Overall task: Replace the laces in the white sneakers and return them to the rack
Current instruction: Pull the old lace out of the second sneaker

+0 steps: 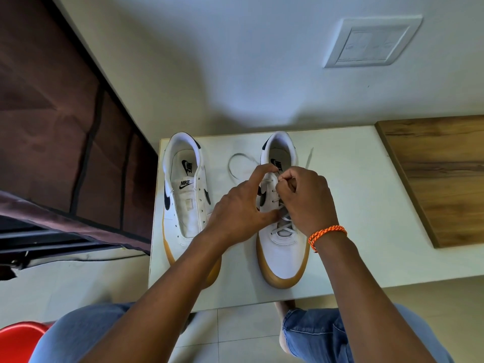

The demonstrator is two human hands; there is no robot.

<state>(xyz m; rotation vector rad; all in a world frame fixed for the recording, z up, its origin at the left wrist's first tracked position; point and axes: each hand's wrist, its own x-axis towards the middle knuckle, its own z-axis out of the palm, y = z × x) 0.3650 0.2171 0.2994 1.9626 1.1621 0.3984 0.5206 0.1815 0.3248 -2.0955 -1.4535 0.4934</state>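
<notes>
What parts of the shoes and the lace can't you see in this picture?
- Right sneaker, head view: its middle eyelets and tongue are covered by both hands.
- Lace: its tip is hidden inside the right hand, which pinches it.
- Left sneaker: its toe is hidden behind the left hand and forearm.
- Shoe rack: cannot be told for sure; only a dark cloth cover shows.

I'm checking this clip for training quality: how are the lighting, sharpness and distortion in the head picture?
Head view: soft, even light; a faint shadow on the wall above the table. Wide-angle bending curves the table edges. Both sneakers, the left hand and right hand are sharp; the picture's corners darken slightly.
</notes>
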